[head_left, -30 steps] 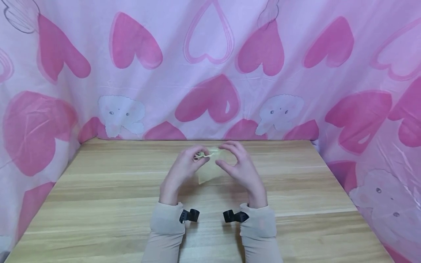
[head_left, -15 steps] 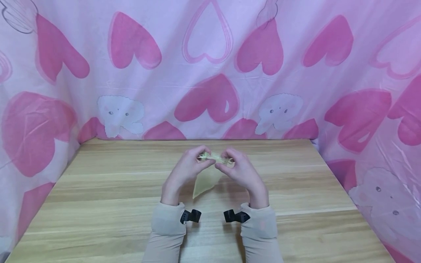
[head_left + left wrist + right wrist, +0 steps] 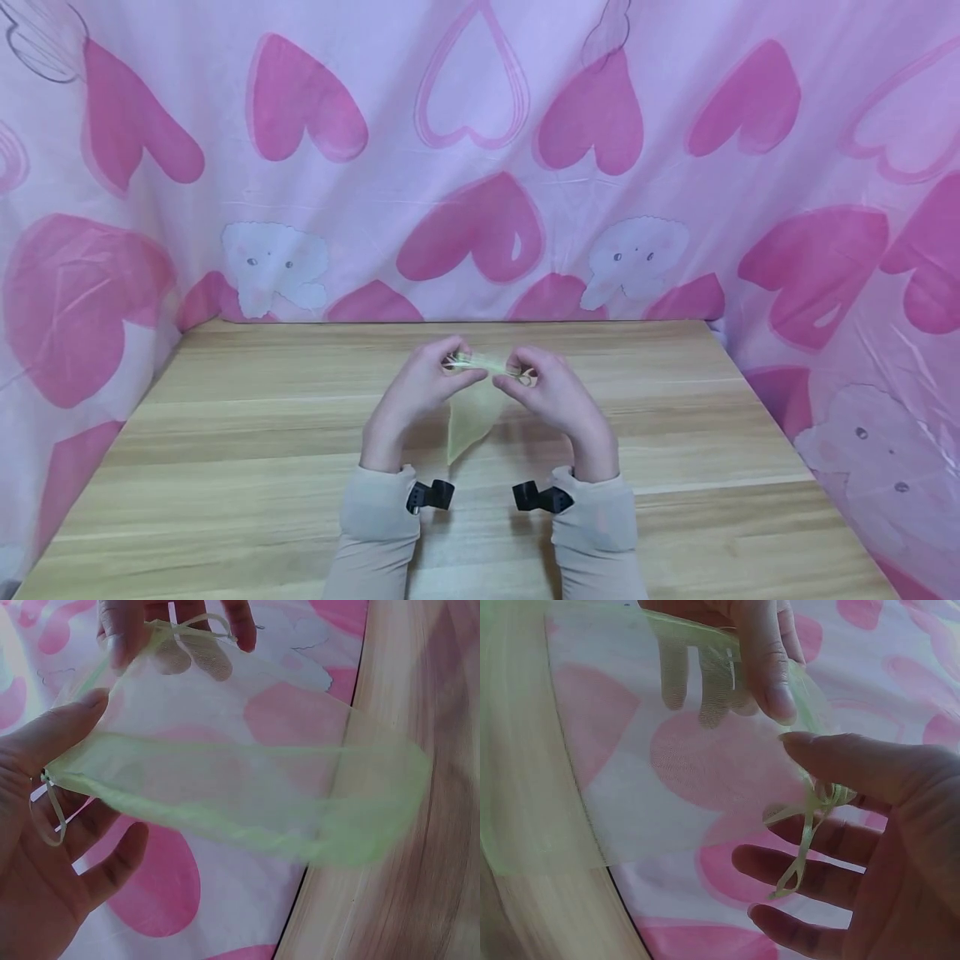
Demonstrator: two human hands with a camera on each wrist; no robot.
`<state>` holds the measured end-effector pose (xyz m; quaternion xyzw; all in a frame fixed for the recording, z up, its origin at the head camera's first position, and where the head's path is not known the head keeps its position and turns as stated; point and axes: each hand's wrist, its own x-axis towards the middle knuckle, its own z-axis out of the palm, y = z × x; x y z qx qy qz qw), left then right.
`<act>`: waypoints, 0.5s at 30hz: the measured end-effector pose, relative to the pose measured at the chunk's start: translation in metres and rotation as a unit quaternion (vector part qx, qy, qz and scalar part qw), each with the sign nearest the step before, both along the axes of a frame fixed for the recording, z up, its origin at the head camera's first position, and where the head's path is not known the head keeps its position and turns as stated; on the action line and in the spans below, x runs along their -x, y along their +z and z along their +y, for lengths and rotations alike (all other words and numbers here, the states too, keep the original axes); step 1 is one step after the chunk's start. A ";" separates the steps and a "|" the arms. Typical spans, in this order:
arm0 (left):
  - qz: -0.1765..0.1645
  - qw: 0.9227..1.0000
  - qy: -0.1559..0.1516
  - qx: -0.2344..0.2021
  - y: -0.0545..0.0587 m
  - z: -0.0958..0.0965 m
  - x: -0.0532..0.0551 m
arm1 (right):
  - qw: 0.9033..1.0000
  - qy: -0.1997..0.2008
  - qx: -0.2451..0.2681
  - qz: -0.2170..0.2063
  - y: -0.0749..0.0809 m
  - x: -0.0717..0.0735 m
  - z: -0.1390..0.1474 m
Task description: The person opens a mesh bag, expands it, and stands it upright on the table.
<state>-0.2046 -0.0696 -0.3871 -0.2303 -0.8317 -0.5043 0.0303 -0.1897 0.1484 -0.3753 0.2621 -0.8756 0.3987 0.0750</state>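
While left hand and right hand pinch the bag near its mouth over the table, a dangling ribbon could snag the fingers — or the bag, thin and held only there, could slip.

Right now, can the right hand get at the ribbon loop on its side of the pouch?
Likely yes: the ribbon loop dangles uncovered close to the right hand, though that hand holds the pouch.
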 end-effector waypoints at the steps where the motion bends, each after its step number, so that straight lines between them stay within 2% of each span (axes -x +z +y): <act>1: 0.002 1.000 0.001 0.001 0.000 0.000 0.000 | 1.000 -0.003 -0.001 -0.004 0.000 0.000 0.000; 8: 0.010 1.000 0.013 0.002 -0.001 -0.002 -0.001 | 0.999 -0.021 -0.007 -0.025 0.001 -0.001 0.001; 15: 0.013 1.000 0.011 -0.003 -0.001 -0.004 0.000 | 0.999 -0.020 -0.007 -0.031 0.001 -0.001 0.002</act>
